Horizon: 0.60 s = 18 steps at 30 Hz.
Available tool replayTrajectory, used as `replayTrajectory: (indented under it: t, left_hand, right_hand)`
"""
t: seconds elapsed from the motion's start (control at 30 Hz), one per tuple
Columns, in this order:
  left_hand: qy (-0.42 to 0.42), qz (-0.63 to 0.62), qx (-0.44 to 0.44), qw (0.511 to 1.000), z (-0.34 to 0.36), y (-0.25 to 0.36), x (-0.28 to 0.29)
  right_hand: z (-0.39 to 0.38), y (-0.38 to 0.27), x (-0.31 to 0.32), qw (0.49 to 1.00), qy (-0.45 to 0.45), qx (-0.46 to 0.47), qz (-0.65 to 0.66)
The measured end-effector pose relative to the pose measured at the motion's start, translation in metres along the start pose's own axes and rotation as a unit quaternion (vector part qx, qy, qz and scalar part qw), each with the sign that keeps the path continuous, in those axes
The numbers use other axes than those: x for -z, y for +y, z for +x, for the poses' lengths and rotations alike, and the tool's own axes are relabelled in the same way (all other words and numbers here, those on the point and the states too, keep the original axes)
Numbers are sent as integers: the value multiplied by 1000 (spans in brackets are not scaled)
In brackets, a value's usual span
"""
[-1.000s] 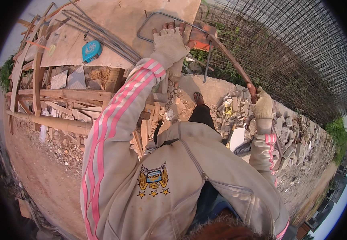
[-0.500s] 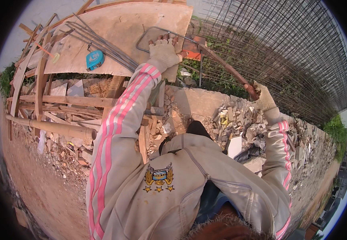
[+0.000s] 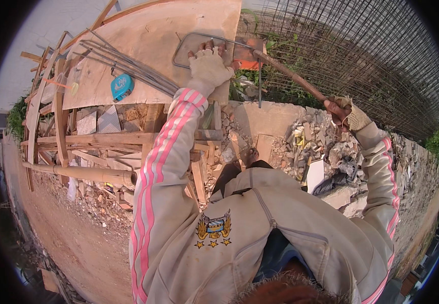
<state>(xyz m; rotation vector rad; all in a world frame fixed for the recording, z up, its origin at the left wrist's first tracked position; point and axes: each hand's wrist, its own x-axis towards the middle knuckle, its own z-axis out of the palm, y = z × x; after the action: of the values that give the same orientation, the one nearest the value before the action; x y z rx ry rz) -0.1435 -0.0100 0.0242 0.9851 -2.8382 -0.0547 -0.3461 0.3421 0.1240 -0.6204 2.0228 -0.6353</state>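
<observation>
My left hand (image 3: 208,67), in a pale fingerless glove, lies across a bent steel rod loop (image 3: 175,52) on the wooden board (image 3: 133,30), fingers spread. My right hand (image 3: 342,114), similarly gloved, grips a long rusty bar (image 3: 293,77) whose far end meets the bent rod. An orange and dark plate (image 3: 251,63) lies under that junction, partly hidden. Left of my hands, several straight steel rods (image 3: 128,66) lie diagonally on the board beside a turquoise tape measure (image 3: 121,86).
Rough timber framing (image 3: 85,138) supports the board on my left. Broken rubble (image 3: 300,137) lies around my feet along a low concrete edge (image 3: 265,114). Stacked wire mesh (image 3: 361,55) fills the upper right over weeds. A dirt path (image 3: 62,223) runs at the lower left.
My right hand has swung to the right with the rusty bar, which now lies at a shallower angle. My left hand stays on the loop; the whole view has shifted somewhat.
</observation>
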Motion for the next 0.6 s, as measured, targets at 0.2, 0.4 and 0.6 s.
replayTrajectory:
  t: [0.2,0.4,0.6]
  left_hand:
    - [-5,-6,-19,1000,-1,1,5]
    - [-38,-32,-12,999,0,1,15]
    - [-49,-4,-17,999,1,-1,8]
  right_hand:
    - [-5,18,-40,983,148,96,-52]
    - [-12,20,-80,961,257,76,-64]
    - [-21,9,-116,937,326,95,-80]
